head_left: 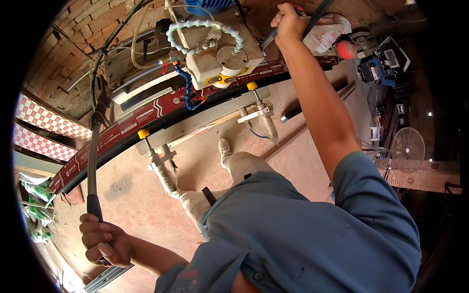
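My left hand (105, 239), at the lower left, is closed round the black grip of a long metal lever (93, 161). That lever runs up to a pivot at the left of the machine. At the upper right, my right hand (290, 23) is raised with its fingers wrapped round a second lever (268, 39); a bit of its metal shaft shows below the fist and a red-and-black end shows above. Between my hands stands the white machine head (195, 66), with a pale segmented hose (169, 36) looped over it and a blue segmented nozzle hose (188, 88) hanging beside it.
A long dark-red profile (141, 119) lies across the machine bed. Two clamps with yellow pads, a left clamp (155, 158) and a right clamp (259, 115), stand along the near side. Checkered boards (53, 115) are at left, a standing fan (408, 146) at right.
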Demonstrator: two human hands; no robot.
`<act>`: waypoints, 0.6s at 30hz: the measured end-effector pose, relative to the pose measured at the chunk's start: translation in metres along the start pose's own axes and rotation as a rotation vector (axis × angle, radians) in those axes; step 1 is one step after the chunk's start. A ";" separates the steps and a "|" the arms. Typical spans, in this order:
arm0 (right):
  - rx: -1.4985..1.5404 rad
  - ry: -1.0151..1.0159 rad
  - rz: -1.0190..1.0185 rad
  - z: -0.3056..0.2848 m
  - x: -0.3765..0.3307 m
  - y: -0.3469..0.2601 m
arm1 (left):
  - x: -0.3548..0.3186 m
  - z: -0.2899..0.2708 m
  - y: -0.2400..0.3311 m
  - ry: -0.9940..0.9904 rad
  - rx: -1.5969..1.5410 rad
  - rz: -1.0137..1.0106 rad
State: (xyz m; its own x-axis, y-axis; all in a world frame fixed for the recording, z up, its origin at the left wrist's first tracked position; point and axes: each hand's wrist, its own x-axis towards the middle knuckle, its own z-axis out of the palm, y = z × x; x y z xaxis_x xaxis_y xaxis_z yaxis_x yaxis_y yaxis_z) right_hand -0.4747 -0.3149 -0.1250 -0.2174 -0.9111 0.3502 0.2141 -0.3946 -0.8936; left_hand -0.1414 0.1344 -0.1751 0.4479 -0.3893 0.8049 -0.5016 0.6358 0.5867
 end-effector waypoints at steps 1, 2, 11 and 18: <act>0.003 -0.007 -0.018 0.003 0.003 0.002 | 0.000 0.000 0.000 0.008 0.016 0.003; 0.006 -0.004 -0.035 0.002 0.004 0.003 | 0.000 0.000 0.001 0.006 0.029 0.006; -0.022 -0.132 0.039 -0.017 0.003 0.002 | -0.003 -0.008 -0.001 0.040 0.030 0.004; -0.070 -0.089 0.077 -0.008 0.013 0.011 | -0.026 0.005 -0.003 0.239 0.057 0.050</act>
State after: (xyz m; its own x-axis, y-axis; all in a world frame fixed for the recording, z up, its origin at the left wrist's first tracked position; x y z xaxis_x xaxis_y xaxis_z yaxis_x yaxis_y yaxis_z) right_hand -0.4831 -0.3304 -0.1328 -0.1173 -0.9464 0.3009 0.1589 -0.3170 -0.9350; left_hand -0.1553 0.1394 -0.1970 0.5807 -0.1854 0.7927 -0.5650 0.6092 0.5565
